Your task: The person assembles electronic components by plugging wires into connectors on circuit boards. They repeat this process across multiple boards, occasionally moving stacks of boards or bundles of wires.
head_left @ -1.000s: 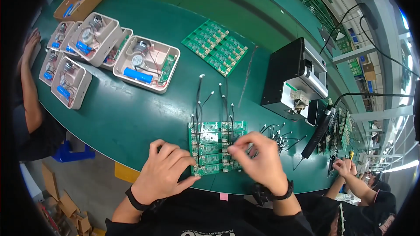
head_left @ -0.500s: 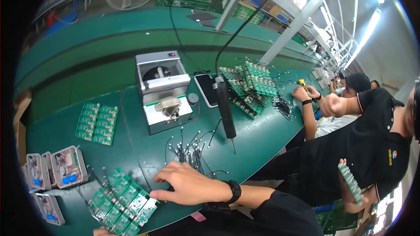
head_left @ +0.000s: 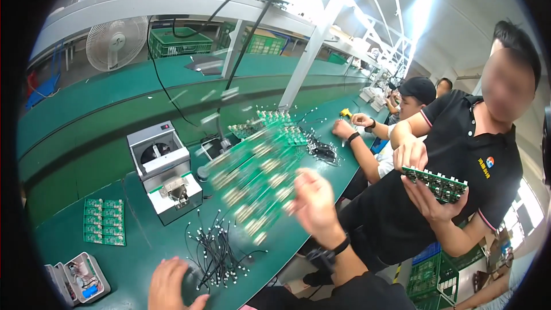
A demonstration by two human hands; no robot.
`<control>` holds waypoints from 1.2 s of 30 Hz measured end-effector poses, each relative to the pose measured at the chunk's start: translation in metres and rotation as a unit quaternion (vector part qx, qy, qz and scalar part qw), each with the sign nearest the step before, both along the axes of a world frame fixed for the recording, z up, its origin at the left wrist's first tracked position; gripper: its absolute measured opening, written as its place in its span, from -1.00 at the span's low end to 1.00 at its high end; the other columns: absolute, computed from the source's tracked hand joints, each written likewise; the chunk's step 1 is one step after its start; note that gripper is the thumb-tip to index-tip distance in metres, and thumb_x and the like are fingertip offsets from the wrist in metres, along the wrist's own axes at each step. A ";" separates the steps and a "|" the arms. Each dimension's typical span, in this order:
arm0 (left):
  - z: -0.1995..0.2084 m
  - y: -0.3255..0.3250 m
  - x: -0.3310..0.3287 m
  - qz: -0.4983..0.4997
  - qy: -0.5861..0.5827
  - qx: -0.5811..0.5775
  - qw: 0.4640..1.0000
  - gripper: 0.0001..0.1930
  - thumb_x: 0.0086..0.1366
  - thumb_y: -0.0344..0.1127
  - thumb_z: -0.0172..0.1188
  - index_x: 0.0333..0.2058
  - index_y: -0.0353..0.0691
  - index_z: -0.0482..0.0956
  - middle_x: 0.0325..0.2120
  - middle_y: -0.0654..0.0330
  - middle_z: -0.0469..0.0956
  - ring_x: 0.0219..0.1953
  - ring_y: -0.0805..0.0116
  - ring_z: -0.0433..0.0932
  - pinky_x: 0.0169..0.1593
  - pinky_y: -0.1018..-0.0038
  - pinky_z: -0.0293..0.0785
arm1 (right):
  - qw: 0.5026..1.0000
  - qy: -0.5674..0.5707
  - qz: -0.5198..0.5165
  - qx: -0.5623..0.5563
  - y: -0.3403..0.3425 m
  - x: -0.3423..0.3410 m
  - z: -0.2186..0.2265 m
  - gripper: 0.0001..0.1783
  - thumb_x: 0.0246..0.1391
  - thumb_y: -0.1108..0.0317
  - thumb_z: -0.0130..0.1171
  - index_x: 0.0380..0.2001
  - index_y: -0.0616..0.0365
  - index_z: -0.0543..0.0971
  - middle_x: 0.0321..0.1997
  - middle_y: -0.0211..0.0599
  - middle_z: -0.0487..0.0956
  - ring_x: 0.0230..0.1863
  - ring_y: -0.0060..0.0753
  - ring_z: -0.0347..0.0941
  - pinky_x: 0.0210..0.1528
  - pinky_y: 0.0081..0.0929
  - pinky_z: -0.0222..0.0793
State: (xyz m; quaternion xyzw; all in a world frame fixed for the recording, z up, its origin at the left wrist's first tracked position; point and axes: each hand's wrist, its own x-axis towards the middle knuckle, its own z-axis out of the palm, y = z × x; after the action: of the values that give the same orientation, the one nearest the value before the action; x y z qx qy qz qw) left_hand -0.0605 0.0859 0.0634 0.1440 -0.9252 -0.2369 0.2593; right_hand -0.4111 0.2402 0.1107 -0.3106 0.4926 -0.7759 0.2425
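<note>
My right hand [head_left: 317, 206], a dark band on its wrist, pinches the right edge of a green circuit board panel [head_left: 252, 175]. The panel is raised above the bench and smeared by motion. My left hand [head_left: 169, 288] is low over the bench with its fingers apart and nothing visible in them. Right beside it lies a loose pile of black cables [head_left: 217, 252] with small white ends. Another green board panel [head_left: 104, 222] lies flat at the left. Behind my raised panel, more boards [head_left: 274, 116] with wires are heaped, partly hidden.
A grey-and-white bench machine [head_left: 166, 166] stands behind the cables. Open plastic cases [head_left: 86, 278] with parts inside sit at the near left. To the right, a person in black [head_left: 447, 155] holds a board panel [head_left: 435, 183]; a capped co-worker [head_left: 414, 95] works farther along.
My right hand has moved up and right and now holds a board panel raised. My left hand has come into fuller view, off the panel. The standing person has lifted their board panel.
</note>
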 end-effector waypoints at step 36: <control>-0.016 -0.086 -0.042 0.156 -0.147 -0.028 0.976 0.17 0.24 0.29 0.43 0.56 -0.45 0.18 0.59 -0.39 0.11 0.67 -0.36 0.01 0.63 -0.34 -0.07 | 0.785 0.491 0.152 0.346 0.007 0.000 -0.063 -0.67 0.10 0.57 0.43 -0.03 0.25 0.75 -0.19 -0.21 0.70 -0.24 -0.32 0.68 -0.26 -0.43 0.56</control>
State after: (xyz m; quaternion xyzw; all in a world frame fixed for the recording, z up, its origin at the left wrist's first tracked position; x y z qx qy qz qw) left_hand -0.1022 0.0001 0.0474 0.3124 -0.9257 -0.1434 0.1581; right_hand -0.4107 0.2469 0.0480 -0.6158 0.7272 -0.2491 0.1732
